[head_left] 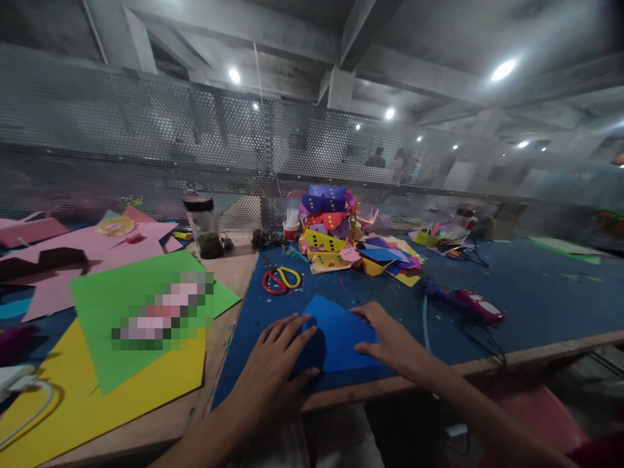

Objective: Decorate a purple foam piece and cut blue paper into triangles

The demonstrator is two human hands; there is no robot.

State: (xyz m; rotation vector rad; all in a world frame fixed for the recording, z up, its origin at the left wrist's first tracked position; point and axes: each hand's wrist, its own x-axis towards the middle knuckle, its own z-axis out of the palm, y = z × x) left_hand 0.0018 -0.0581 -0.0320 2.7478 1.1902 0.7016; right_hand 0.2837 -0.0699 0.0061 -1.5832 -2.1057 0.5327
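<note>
A sheet of bright blue paper (344,344) lies on the blue table top near the front edge. My left hand (283,351) rests along its left side, fingers stretched out and the thumb apart below them. At the right side of the sheet is my right hand (385,335), its thumb and forefinger spread apart at the paper's edge. Behind the sheet, scissors (283,279) with one red and one yellow handle lie among small paper scraps.
A pile of colourful cut-paper pieces (329,240) stands at the back. A purple glue gun (470,305) with a cord lies to the right. On the left are green paper (107,312), yellow paper (180,383), pink paper (112,250) and a dark-lidded jar (203,227).
</note>
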